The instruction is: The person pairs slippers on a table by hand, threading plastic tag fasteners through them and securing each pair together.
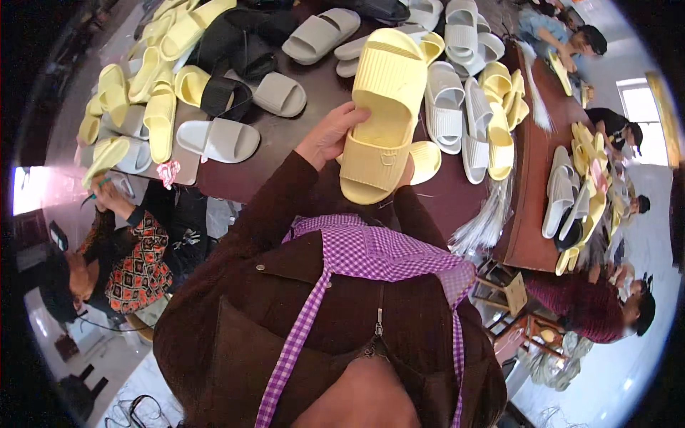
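In front of my chest a pair of yellow slide sandals [391,71] is held up, one overlapping the other, with ribbed straps. The nearer strap bears a small animal-head outline. My left hand [334,134] grips the pair from the left, its thumb over the edge and its other fingers partly hidden. Of my right hand [407,173], only a sliver shows at the nearer sandal's right edge; its fingers are hidden behind it. Beside that hand, another yellow slide [427,161] lies on the dark red table [314,171].
Grey slides [278,94], yellow slides [160,121] and black slides [227,98] crowd the table. White strands [484,221] hang off its front edge. At left a person in a patterned sleeve [143,264] works; several people sit along the right-hand table [524,207].
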A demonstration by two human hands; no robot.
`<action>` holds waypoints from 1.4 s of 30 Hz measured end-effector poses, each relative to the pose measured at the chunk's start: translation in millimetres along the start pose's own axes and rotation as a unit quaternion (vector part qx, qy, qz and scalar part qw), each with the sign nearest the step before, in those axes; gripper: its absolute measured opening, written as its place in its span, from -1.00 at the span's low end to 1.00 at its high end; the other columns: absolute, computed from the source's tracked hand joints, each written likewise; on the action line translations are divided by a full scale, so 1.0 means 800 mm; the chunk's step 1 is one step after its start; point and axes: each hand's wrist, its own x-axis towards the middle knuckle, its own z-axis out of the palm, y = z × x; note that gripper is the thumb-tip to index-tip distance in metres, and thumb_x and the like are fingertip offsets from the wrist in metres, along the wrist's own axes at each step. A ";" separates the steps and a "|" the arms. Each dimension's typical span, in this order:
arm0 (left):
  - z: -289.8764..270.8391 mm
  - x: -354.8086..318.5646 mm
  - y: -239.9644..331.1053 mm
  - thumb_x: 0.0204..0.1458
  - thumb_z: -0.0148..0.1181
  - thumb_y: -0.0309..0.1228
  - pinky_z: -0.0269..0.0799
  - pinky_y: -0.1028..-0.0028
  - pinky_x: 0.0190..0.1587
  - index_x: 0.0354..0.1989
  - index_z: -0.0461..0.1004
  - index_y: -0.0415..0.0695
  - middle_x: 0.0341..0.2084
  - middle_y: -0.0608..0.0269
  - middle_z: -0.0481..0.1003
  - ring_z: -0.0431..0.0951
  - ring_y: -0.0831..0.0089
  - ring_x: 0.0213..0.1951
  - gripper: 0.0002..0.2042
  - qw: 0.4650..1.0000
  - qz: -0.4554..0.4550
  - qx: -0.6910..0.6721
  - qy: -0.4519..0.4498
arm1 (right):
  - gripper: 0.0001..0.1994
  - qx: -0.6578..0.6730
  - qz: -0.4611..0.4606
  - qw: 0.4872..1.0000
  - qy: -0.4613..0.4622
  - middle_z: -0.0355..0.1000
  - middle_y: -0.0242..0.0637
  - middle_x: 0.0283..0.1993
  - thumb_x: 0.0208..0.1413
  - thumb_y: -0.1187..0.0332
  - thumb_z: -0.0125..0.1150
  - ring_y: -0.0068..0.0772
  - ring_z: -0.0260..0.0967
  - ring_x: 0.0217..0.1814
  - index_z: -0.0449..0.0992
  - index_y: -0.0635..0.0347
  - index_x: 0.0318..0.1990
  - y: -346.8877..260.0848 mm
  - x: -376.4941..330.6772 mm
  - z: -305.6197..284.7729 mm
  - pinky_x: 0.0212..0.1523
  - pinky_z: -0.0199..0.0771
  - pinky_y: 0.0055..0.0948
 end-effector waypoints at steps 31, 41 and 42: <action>-0.083 -0.067 0.009 0.00 0.10 -0.43 0.43 0.42 -0.11 0.01 0.23 -0.36 -0.14 0.07 0.40 0.48 0.37 -0.16 -0.58 0.993 0.006 0.086 0.084 | -0.83 -0.446 -0.094 0.874 -0.170 0.41 -0.01 -0.40 0.08 0.43 -0.17 -0.02 0.40 -0.34 0.30 0.26 -0.21 -0.188 -0.051 -0.091 -0.35 0.38 -0.15; -0.047 -0.038 0.007 -0.02 0.10 -0.47 0.40 0.40 -0.05 0.03 0.21 -0.36 -0.13 0.08 0.40 0.46 0.36 -0.12 -0.57 0.998 -0.038 0.050 0.000 | -0.83 -0.537 -0.082 0.836 -0.077 0.46 -0.10 -0.32 0.05 0.46 -0.11 -0.06 0.43 -0.30 0.35 0.16 -0.19 -0.264 -0.017 -0.253 -0.37 0.42 -0.18; -0.047 -0.037 0.004 -0.02 0.10 -0.47 0.40 0.39 -0.04 0.03 0.21 -0.36 -0.13 0.08 0.40 0.46 0.36 -0.12 -0.57 0.998 -0.042 0.050 -0.005 | -0.81 -0.559 -0.078 0.822 -0.075 0.46 -0.09 -0.31 0.04 0.47 -0.10 -0.06 0.43 -0.30 0.36 0.17 -0.17 -0.267 -0.006 -0.272 -0.35 0.43 -0.18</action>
